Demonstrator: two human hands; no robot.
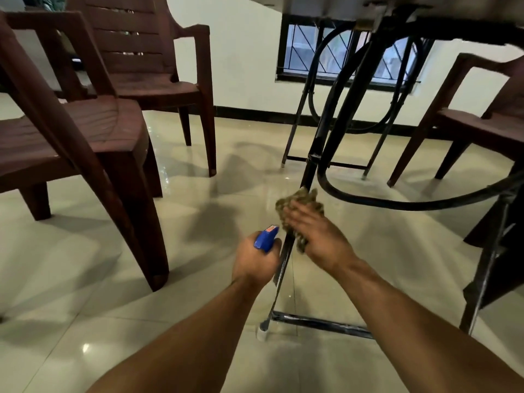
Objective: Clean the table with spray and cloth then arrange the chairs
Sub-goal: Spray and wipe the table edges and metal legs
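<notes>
Brown plastic chairs (85,131) stand left, apart from the table (326,7). Near centre, the left hand (255,265) grips the blue spray bottle (265,236) beside the black table leg (285,251). The right hand (317,236) clasps the cloth (297,202) against the leg. Best to wrap it fully and stroke downward, top to foot.

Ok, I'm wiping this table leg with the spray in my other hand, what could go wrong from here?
The table underside hangs close overhead; rising quickly could bump your head. The glossy floor near the table leg shows what look like droplets, so it may be slippery. Your left hand holds the spray bottle right beside the right hand and cloth; a stray squeeze could hit your skin.
</notes>
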